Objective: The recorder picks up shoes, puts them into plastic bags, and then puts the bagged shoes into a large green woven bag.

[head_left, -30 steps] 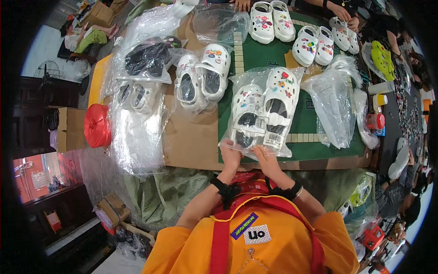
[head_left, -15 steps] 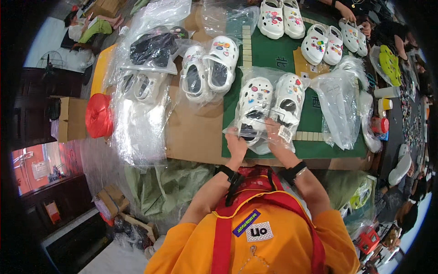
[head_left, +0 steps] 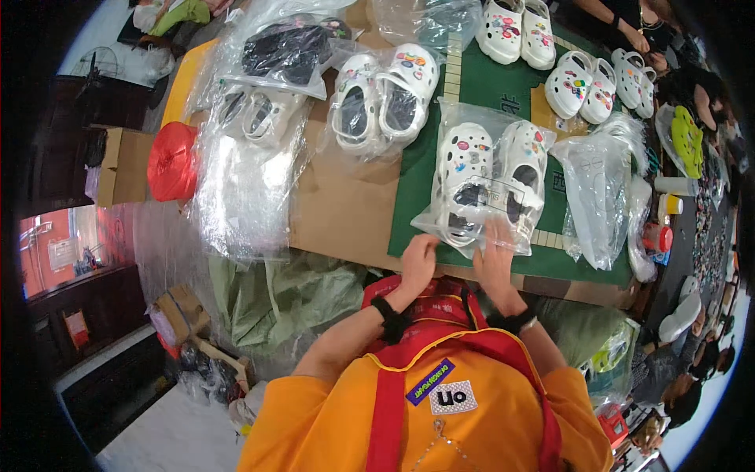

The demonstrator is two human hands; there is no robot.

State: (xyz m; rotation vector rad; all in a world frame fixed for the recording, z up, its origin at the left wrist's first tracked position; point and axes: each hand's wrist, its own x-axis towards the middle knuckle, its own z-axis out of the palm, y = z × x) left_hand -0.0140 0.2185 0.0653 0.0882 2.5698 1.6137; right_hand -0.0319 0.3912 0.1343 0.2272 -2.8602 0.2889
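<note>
A clear plastic bag (head_left: 503,112) lies on the green mat in front of me with a pair of white clogs inside. The left clog (head_left: 465,149) and the right clog (head_left: 528,141) both carry colourful charms, and their open heels face me. My left hand (head_left: 418,259) is at the bag's near left edge, fingers curled in a pinch on the plastic. My right hand (head_left: 493,263) has its fingers closed on the near edge further right, below the right clog.
Bagged white clogs (head_left: 385,98) lie on brown cardboard to the left, beside a stack of clear bags (head_left: 244,193) and a red plastic roll (head_left: 171,161). Several white clogs (head_left: 582,82) stand farther back. Empty bags (head_left: 594,197) lie right. A co-worker's hand (head_left: 638,39) reaches in.
My hands have drawn back from over the clogs to the bag's near edge, which now lies flatter. My view has shifted, so the table sits differently in it.
</note>
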